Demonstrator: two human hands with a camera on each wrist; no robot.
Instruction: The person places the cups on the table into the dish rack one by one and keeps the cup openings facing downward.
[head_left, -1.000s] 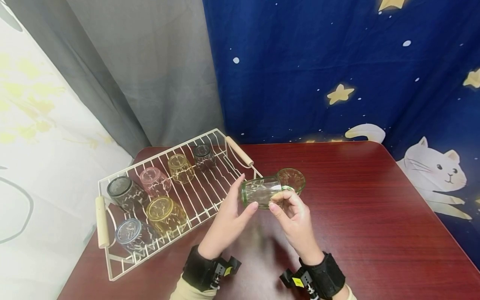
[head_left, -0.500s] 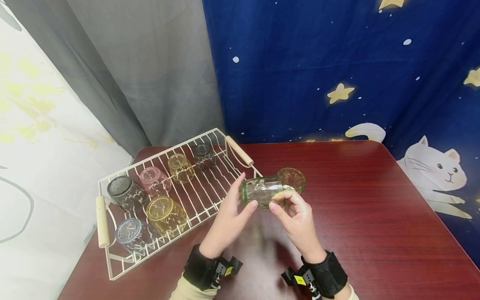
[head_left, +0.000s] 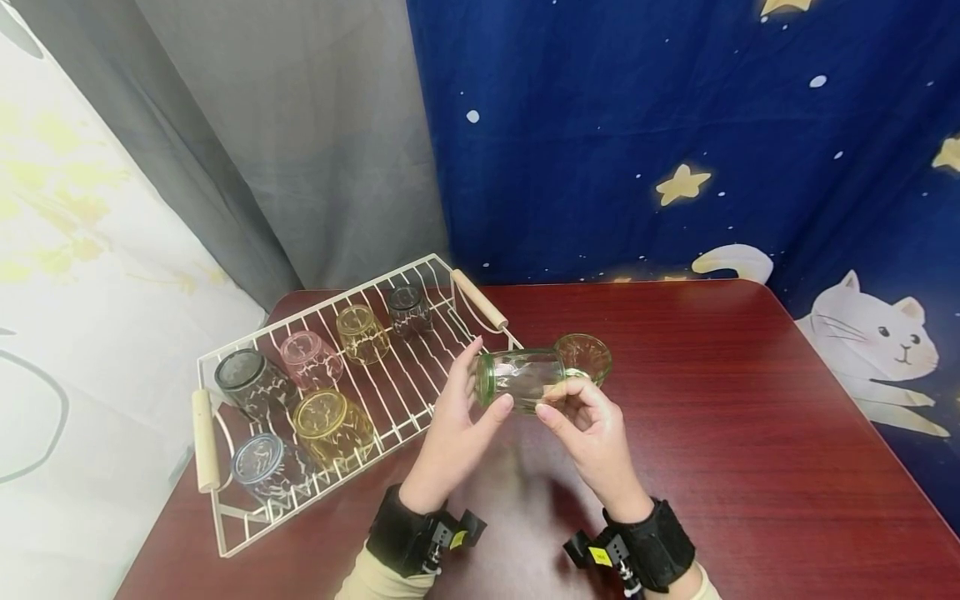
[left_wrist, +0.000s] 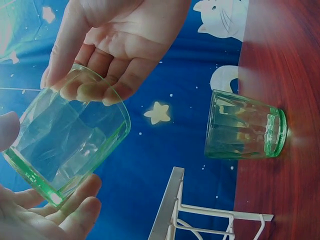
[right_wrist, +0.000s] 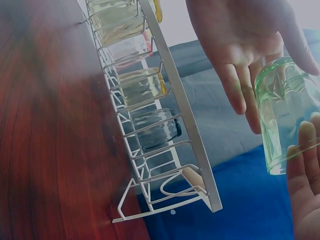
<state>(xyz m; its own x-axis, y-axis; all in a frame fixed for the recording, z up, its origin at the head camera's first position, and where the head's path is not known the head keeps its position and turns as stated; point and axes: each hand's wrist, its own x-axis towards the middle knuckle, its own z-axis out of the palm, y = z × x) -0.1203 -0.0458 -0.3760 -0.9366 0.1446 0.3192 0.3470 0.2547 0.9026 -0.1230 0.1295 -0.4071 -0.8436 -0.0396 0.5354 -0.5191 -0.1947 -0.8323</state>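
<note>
A clear green drinking glass (head_left: pixel 523 379) lies sideways in the air between both hands, its thick base to the left and its mouth to the right. My right hand (head_left: pixel 592 437) pinches it at the rim, thumb outside and fingers reaching into the mouth, as the left wrist view shows. At the base end, my left hand (head_left: pixel 457 433) holds it between thumb and fingers, the fingers spread behind. Behind the right fingers a second green glass (left_wrist: pixel 247 127) stands upright on the table, partly overlapped by the held one in the head view.
A white wire rack (head_left: pixel 405 431) with wooden handles (head_left: pixel 480 298) stands at the left. Upside-down glasses fill part of it: grey (head_left: pixel 243 375), pink (head_left: pixel 309 357), yellow (head_left: pixel 330 425) and blue (head_left: pixel 262 467) among them. The red-brown table (head_left: pixel 750 433) ends at curtains behind.
My left hand has shifted slightly left and up at the glass's base, with more of its fingers showing behind. The right hand keeps its pinch on the rim almost unmoved.
</note>
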